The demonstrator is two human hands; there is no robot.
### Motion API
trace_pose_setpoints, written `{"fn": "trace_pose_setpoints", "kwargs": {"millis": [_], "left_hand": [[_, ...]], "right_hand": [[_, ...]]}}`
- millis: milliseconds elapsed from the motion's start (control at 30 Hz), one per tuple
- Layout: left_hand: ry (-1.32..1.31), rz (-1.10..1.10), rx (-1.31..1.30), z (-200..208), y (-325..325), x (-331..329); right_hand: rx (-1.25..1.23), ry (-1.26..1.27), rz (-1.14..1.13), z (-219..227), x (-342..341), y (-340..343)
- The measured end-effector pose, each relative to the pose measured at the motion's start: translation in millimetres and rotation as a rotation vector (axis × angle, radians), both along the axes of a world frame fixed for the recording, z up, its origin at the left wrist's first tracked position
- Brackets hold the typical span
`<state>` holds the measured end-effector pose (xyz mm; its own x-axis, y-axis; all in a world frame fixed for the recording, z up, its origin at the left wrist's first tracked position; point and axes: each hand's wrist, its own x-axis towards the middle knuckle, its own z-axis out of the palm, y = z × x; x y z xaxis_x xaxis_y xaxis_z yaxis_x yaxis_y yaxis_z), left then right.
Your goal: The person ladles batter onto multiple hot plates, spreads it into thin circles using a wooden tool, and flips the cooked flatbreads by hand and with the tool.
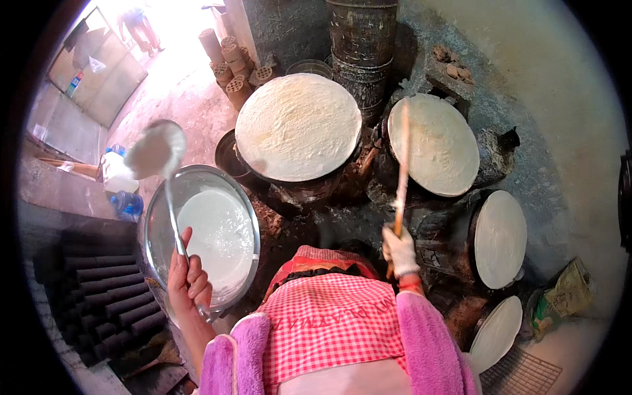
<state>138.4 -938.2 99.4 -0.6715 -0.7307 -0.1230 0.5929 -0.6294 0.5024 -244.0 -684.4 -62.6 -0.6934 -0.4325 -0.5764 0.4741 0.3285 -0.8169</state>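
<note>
My left hand (189, 280), bare, is closed round the handle of a metal ladle (157, 150), its bowl coated with white batter. The ladle is raised over the left rim of a wide metal basin (249, 220) that contains white batter (214, 234). In a white glove, my right hand (400, 250) grips a long wooden stick (402, 158), its upper part pale with batter. The stick points away from me, overlapping the left side of a round griddle covered with pale batter (441, 145). A larger batter-covered griddle (298, 125) lies straight ahead, between both hands.
Two more coated griddles (500, 238) (497, 334) stand at the right. Dark cylindrical briquettes (112, 296) are stacked at lower left, paler ones (236, 66) at the back. A tall metal drum (362, 56) rises behind the griddles. Plastic jugs (125, 204) sit beyond the basin; a person (139, 29) is far off.
</note>
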Motion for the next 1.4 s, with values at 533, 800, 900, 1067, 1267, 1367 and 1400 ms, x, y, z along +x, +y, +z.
{"fn": "trace_pose_setpoints", "kwargs": {"millis": [533,800,900,1067,1267,1367,1400], "left_hand": [[0.271,0.388,0.692,-8,50,70],[0.225,0.455,0.65,-12,52,84],[0.237,0.434,0.651,-19,41,85],[-0.08,0.446,0.539,14,33,59],[0.083,0.225,0.127,11,51,103],[0.207,0.2,0.103,10,34,75],[0.206,0.26,0.231,21,29,54]], "right_hand": [[0.3,0.858,0.434,-70,-145,-220],[0.238,0.771,0.703,-27,-70,-202],[0.083,0.708,0.787,-32,-4,-200],[-0.307,0.286,0.729,-32,48,-234],[-0.231,0.218,0.157,26,-77,-225],[-0.329,0.108,-0.074,18,-151,-246],[-0.323,0.181,-0.061,9,-172,-258]]}}
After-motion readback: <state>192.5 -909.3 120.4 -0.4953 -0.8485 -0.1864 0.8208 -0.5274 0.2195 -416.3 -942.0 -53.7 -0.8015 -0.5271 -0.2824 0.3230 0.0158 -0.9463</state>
